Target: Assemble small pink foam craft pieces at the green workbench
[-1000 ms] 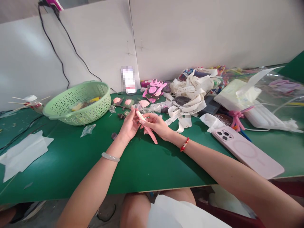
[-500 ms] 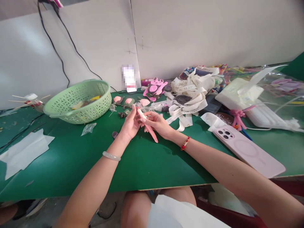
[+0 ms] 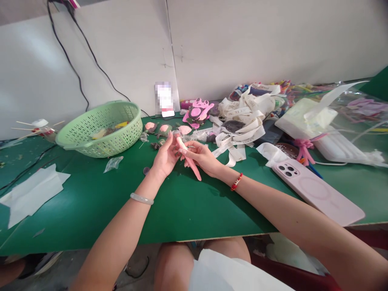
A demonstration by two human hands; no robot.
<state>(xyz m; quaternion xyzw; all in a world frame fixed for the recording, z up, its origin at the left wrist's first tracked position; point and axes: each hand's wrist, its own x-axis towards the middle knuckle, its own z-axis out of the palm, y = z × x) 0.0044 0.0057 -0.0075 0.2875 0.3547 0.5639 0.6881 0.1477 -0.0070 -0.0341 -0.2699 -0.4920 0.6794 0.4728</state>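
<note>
My right hand (image 3: 203, 158) is closed round a long, narrow pink piece (image 3: 194, 169) with a pale upper end. Its flat pink end slants down toward me, just above the table. My left hand (image 3: 165, 160) meets it from the other side, thumb up and fingers curled in by the pale end. Whatever the left fingers pinch is small and hidden between the two hands. Just beyond lie small turtle-like figures with pink tops (image 3: 165, 129) and dark green bodies. A small dark round piece (image 3: 146, 171) lies beside my left wrist.
A green plastic basket (image 3: 100, 137) with some pieces inside stands at left. Behind my hands are a pink figure (image 3: 198, 112) and a heap of white paper strips (image 3: 251, 109). A pink phone (image 3: 319, 192) lies at right, near tissues (image 3: 306, 117). Paper (image 3: 34, 196) lies at far left.
Both hands stay nearly in place. The left hand has shifted very slightly, and the pink piece's lower end sits a touch higher and further left.
</note>
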